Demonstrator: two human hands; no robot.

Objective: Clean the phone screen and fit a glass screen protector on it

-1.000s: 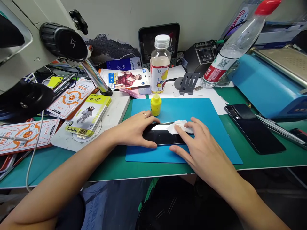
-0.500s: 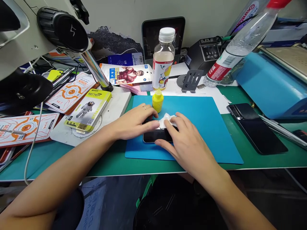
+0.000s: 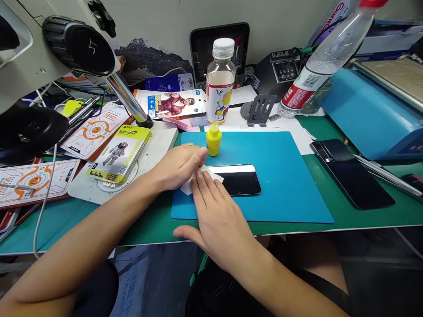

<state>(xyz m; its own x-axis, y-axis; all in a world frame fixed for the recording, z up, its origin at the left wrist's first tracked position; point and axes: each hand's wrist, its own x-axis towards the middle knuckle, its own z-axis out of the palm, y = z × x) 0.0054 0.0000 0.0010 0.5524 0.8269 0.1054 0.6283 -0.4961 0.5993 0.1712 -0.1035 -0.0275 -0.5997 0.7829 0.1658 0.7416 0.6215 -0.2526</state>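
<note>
A smartphone [image 3: 243, 181] with a dark glass face and a bright reflection lies flat on the blue mat [image 3: 284, 185]. Across its left end is a crumpled white tissue [image 3: 213, 173]. My right hand [image 3: 220, 215] presses the tissue down with flat, straight fingers, its thumb held out to the side. By the phone's left end is my left hand [image 3: 180, 165], thumb raised; its other fingers are mostly hidden, so their grip cannot be seen. Just behind stands a small yellow dropper bottle [image 3: 214, 141].
A drink bottle [image 3: 220, 83] and a grey phone stand [image 3: 261, 110] are behind the mat. To the right lie another phone [image 3: 353, 176], tweezers [image 3: 393, 178] and a blue machine [image 3: 373, 114]. A microscope [image 3: 79, 46] overhangs boxed parts [image 3: 120, 154] at left.
My right hand has slid left along the phone with the tissue, its fingers flattening out. My left thumb has lifted off the phone, exposing more of its right end.
</note>
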